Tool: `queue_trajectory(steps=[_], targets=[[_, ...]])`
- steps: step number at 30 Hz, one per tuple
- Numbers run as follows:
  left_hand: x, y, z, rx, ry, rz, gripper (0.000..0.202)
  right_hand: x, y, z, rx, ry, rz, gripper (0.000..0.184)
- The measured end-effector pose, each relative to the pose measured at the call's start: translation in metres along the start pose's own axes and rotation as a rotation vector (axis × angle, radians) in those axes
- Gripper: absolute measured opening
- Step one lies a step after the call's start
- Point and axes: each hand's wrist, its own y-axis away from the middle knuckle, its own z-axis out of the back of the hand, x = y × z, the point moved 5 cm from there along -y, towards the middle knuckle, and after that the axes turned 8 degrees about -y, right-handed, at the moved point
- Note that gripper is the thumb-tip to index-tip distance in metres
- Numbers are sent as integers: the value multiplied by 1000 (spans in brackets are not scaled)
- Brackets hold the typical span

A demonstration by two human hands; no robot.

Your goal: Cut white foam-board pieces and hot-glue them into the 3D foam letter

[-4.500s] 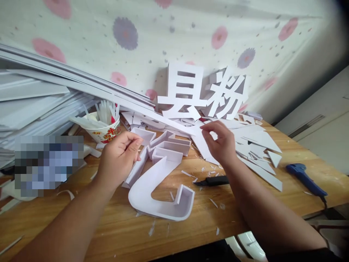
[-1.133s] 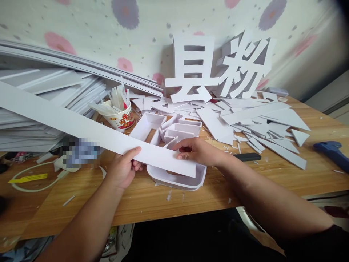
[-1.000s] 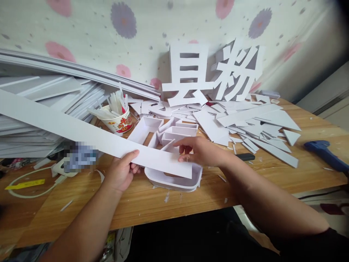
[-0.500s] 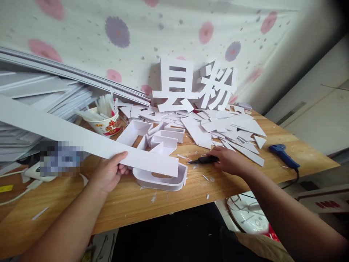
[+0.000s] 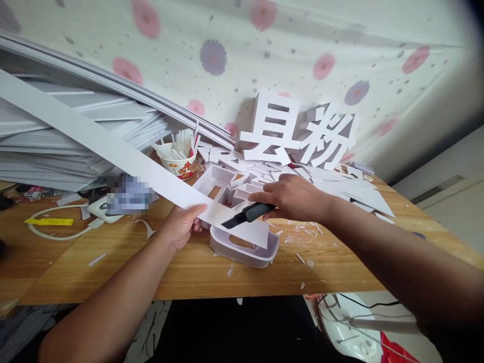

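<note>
A cloth with pink and purple flowers [image 5: 212, 55] hangs behind a light wooden table [image 5: 113, 267] strewn with white offcuts. Flat white sheets [image 5: 56, 151] are stacked at the left, and two finished white block characters [image 5: 298, 131] lean against the cloth. The long white foam-board strip [image 5: 113, 148] slants from upper left down over a shallow white channel letter [image 5: 245, 247]. The left hand [image 5: 185, 224] pinches the strip near its lower end. The right hand [image 5: 295, 196] is closed around a black utility knife [image 5: 245, 216], whose tip rests on the strip.
</note>
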Motion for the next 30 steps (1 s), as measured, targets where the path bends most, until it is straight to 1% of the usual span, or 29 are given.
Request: queue_trajectory(steps=[3, 4, 5, 8, 9, 10, 12, 16, 23, 30], targets=[[-1, 0, 1, -14, -7, -15, 26, 6, -20, 6, 116, 64, 82, 22], [-1, 0, 0, -11, -10, -16, 25, 6, -25, 7, 144, 60, 105, 20], [-1, 0, 0, -7, -11, -15, 25, 6, -28, 7, 166, 51, 123, 23], [-2, 0, 0, -3, -13, -10, 25, 7, -39, 9, 196, 35, 157, 44], [-2, 1, 0, -4, -12, -10, 24, 7, -42, 10, 196, 42, 162, 46], [-2, 1, 0, -6, -11, -11, 24, 8, -46, 12, 196, 52, 160, 46], [-2, 2, 0, -9, -5, -15, 23, 8, -53, 14, 199, 78, 136, 39], [-2, 2, 0, -8, 2, -13, 22, 9, -64, 14, 247, 131, 92, 30], [-2, 2, 0, -11, -3, 1, 23, 9, -76, 9, 255, 168, 112, 26], [-1, 3, 1, 8, -43, 35, 26, 12, -79, 8, 264, 165, 145, 21]])
